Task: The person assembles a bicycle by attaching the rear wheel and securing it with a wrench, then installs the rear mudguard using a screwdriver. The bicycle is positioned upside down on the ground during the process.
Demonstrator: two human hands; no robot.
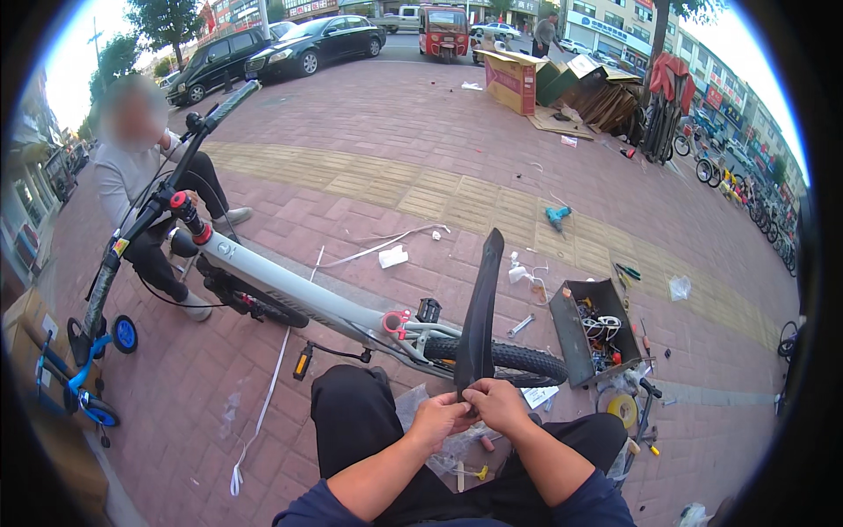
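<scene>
A black bicycle saddle [479, 321] stands on end between my knees, its narrow nose pointing up. My left hand [439, 416] and my right hand [497, 406] meet at its lower end, with fingers closed on it. What the fingertips pinch there is too small to make out. Just beyond lies a grey bicycle frame [290, 285] stretching to the left. It has a red seat clamp [394, 324] with no saddle on it. The rear wheel [536, 362] is partly hidden behind the saddle.
An open metal toolbox [569, 338] stands at right, full of parts. Beyond it are pliers [627, 272] and a teal power drill [557, 217]. A wrench [520, 326] and tape roll [623, 409] lie nearby. A seated person [132, 167] is behind the handlebar [154, 211]. A blue children's bike [83, 378] stands left.
</scene>
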